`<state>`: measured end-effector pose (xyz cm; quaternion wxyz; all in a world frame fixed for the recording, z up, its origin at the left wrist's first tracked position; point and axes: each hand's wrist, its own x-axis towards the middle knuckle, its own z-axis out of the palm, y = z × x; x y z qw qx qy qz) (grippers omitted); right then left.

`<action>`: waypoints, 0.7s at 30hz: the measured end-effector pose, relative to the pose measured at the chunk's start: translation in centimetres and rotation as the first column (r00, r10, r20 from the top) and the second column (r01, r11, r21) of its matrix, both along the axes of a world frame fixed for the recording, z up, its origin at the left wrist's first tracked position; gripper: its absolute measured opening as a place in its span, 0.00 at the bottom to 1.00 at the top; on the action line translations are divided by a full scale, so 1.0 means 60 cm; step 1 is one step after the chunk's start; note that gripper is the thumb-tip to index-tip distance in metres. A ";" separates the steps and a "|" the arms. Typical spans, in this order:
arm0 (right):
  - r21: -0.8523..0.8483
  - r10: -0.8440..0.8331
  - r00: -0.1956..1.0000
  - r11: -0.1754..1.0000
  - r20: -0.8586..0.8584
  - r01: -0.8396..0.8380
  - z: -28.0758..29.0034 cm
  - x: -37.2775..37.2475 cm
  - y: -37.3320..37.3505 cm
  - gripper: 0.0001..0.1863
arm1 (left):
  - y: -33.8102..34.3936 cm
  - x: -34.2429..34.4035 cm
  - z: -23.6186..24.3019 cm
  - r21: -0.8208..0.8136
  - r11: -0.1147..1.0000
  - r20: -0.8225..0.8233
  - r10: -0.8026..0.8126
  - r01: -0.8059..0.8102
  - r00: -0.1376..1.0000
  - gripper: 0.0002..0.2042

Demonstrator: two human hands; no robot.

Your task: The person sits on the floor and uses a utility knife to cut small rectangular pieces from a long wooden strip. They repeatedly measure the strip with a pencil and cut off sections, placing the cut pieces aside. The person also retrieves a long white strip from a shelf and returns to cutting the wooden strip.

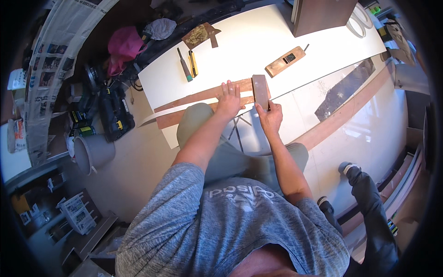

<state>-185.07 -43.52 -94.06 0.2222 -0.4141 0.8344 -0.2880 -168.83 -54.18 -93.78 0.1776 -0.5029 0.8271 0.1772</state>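
My left hand (229,98) lies flat with fingers extended on a reddish wooden strip (180,99) and a narrow white strip (157,114) along the near edge of the white worktop (230,41). Just right of it, my right hand (271,113) grips a dark brown rectangular block (260,87) at its near end. Beyond the hands lie a yellow cutter (193,64), a green-tipped long tool (183,64) and a wooden hand plane (286,61). My knees show beneath the strips.
At left are a black tool case (115,120), grey bucket (94,152) and pink bag (122,48). A brown panel (318,16) stands on the worktop's back right. Another person's legs (371,198) are at lower right, beside stacked boards (406,180).
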 end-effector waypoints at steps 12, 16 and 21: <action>0.097 0.069 0.993 0.994 -0.100 -0.060 -0.027 -0.020 -0.016 0.38 | -0.164 0.184 -0.006 -0.095 0.796 -0.350 0.536 -0.598 0.769 0.12; -0.094 0.034 0.973 0.994 -0.227 -0.057 -0.016 -0.029 0.011 0.44 | -0.222 0.217 0.008 -0.112 0.748 -0.282 0.608 -0.655 0.742 0.13; 0.016 0.031 0.999 0.999 0.040 -0.032 0.028 -0.055 0.118 0.38 | -0.250 0.194 -0.001 -0.069 0.699 -0.281 0.670 -0.711 0.687 0.19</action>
